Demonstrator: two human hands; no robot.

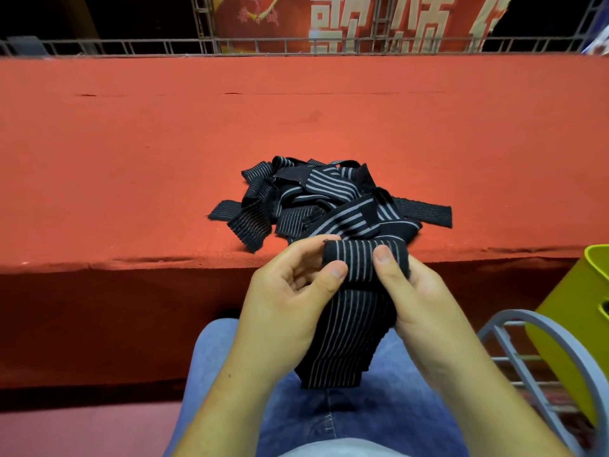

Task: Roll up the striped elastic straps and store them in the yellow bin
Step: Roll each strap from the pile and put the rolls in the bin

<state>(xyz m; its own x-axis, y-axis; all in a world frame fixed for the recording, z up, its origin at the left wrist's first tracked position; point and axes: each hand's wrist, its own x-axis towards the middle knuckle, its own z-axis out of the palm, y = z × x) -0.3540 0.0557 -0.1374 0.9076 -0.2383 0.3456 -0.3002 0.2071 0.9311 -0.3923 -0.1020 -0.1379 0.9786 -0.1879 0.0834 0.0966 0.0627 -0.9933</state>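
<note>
Both hands pinch one striped strap

Left hand [290, 291] and right hand [418, 291] grip the strap [352, 262]; right fingers hidden behind it, yellow bin [573, 324] cut off.

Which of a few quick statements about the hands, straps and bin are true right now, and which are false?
1. The left hand and the right hand hold the same striped strap. True.
2. The yellow bin stands on the person's left. False: it is on the right, behind a grey metal frame.
3. A pile of loose straps lies on the red table. True.
4. The held strap is fully rolled. False: only its top end is rolled; the rest hangs down over the jeans.
</note>
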